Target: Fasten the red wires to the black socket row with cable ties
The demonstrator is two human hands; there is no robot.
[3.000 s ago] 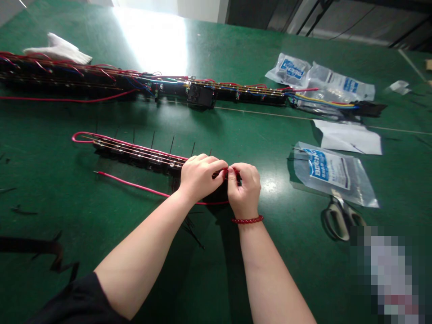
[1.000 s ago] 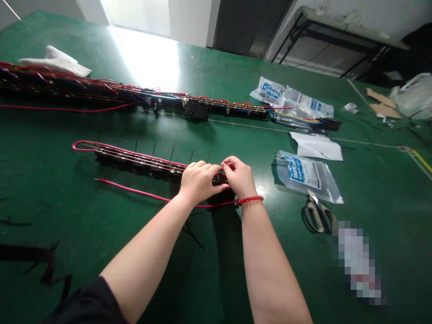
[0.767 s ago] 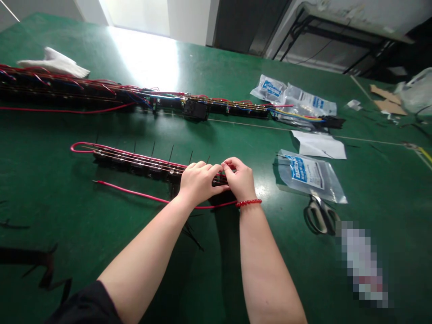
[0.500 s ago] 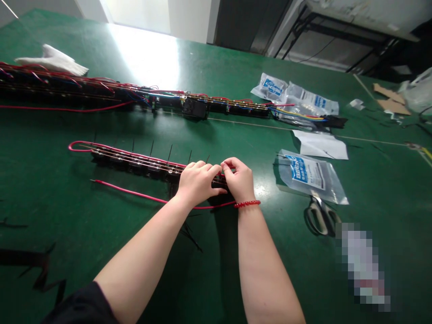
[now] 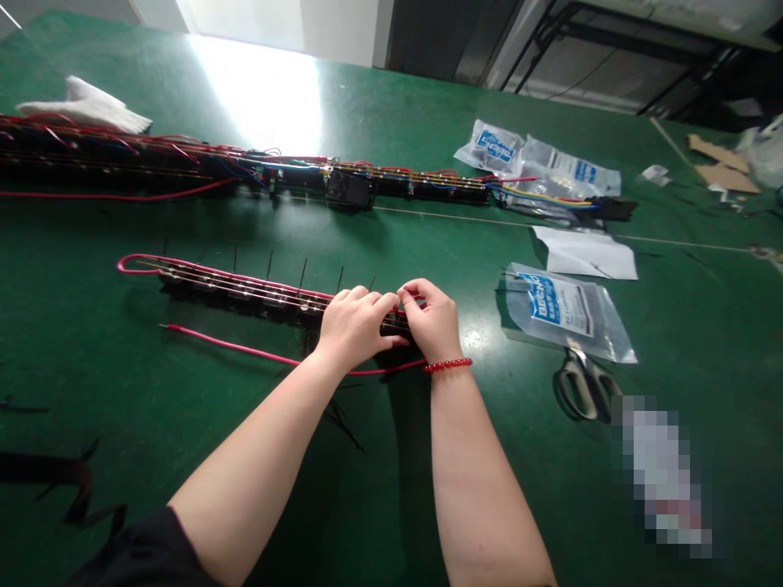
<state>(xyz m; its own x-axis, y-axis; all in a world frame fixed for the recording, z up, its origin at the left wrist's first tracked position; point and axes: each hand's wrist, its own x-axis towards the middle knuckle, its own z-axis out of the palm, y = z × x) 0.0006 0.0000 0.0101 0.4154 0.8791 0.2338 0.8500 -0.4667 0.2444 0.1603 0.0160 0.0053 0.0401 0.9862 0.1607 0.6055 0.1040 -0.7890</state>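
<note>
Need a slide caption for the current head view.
Both hands at the right end of a black wired strip; scissors lie to the right.

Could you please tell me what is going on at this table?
A person has both hands on the near strip. The left hand lies over it, and the right hand has thumb and forefinger together beside it; what they pinch is too small to tell. A red cable runs along the strip, and thin black ties stick up from it. A longer wired strip lies behind, with scissors off to the right.
</note>
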